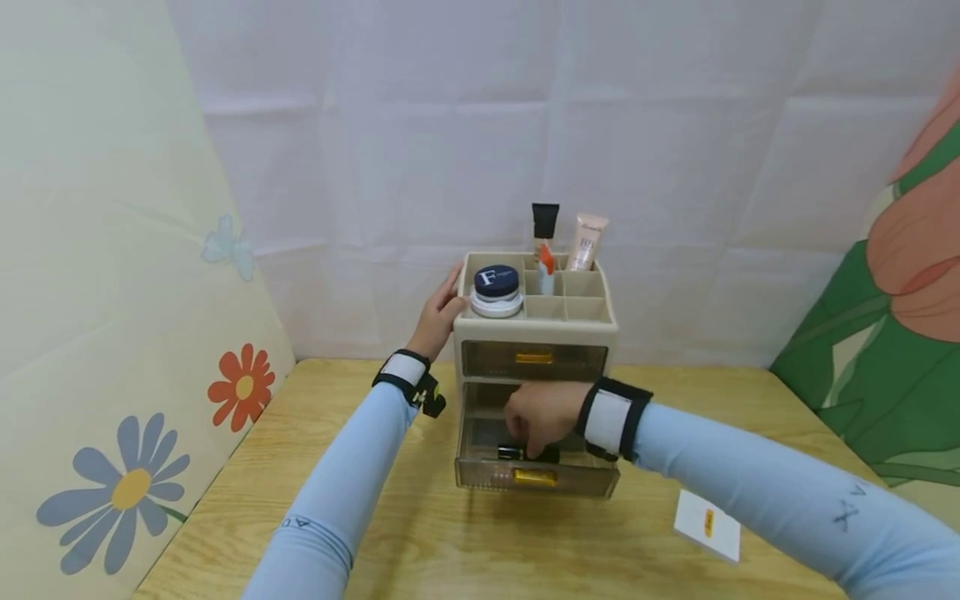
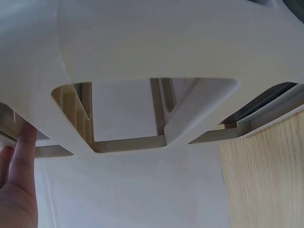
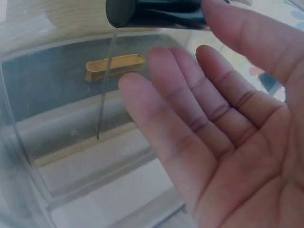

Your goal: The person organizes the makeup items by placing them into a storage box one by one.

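Note:
A beige cosmetics organizer [image 1: 537,332] stands on the table. Its lower clear drawer [image 1: 487,475] is pulled out. Over that drawer, my right hand [image 1: 546,412] has its fingers fairly straight and spread from the thumb, as the right wrist view shows. A glossy black cylindrical cosmetic tube [image 3: 156,13] lies in the drawer, and the thumb overlaps its end; whether it presses the tube I cannot tell. My left hand [image 1: 438,317] rests against the organizer's left side near the top, fingers [image 2: 23,164] extended along the wall.
On the organizer's top sit a dark-lidded powder jar [image 1: 497,283], a black-capped tube [image 1: 545,221], a pink BB tube [image 1: 587,242] and an orange-tipped tube [image 1: 546,271]. The upper drawer [image 1: 487,358] is closed. A white flat box [image 1: 707,533] lies front right on the wooden table [image 1: 420,533].

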The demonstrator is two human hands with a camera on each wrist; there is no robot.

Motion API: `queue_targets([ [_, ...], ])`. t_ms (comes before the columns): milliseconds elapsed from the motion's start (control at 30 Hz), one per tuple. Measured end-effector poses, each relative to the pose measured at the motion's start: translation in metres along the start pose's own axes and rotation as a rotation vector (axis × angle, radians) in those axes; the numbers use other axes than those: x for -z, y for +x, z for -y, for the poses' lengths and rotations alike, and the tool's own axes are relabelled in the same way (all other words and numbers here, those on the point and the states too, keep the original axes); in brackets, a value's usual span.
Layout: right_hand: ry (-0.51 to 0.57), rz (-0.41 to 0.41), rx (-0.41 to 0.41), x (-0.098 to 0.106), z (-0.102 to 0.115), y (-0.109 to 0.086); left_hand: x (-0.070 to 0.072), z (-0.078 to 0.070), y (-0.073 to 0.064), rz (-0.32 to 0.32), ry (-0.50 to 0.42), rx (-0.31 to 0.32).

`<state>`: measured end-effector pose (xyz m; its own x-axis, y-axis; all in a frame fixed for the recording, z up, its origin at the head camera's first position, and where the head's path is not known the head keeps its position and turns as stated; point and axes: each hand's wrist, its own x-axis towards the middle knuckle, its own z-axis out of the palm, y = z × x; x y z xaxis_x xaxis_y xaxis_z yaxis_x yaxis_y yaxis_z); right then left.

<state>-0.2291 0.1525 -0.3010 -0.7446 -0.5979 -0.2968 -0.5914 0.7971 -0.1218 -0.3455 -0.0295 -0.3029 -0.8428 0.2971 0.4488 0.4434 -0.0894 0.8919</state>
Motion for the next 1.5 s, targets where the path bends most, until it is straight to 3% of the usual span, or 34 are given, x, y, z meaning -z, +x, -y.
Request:
queue_targets([
  [233, 0.062, -0.026, 0.030, 0.018, -0.001, -0.017, 0.000, 0.002, -0.003, -0.004, 0.006, 0.010],
  [467, 0.103, -0.138, 0.096, 0.046, -0.007, -0.054, -0.001, 0.002, -0.002, 0.000, 0.005, 0.011],
  [733, 0.136, -0.213, 0.037, 0.063, -0.026, -0.098, 0.000, 0.000, -0.001, -0.004, 0.013, 0.010],
  [1033, 0.159, -0.271, -0.020, 0.045, -0.064, -0.123, 0.002, -0.002, -0.003, -0.007, 0.008, 0.011],
  [1500, 0.237, -0.319, -0.137, -0.006, -0.126, -0.145, -0.002, -0.004, -0.003, 0.001, 0.008, 0.006],
])
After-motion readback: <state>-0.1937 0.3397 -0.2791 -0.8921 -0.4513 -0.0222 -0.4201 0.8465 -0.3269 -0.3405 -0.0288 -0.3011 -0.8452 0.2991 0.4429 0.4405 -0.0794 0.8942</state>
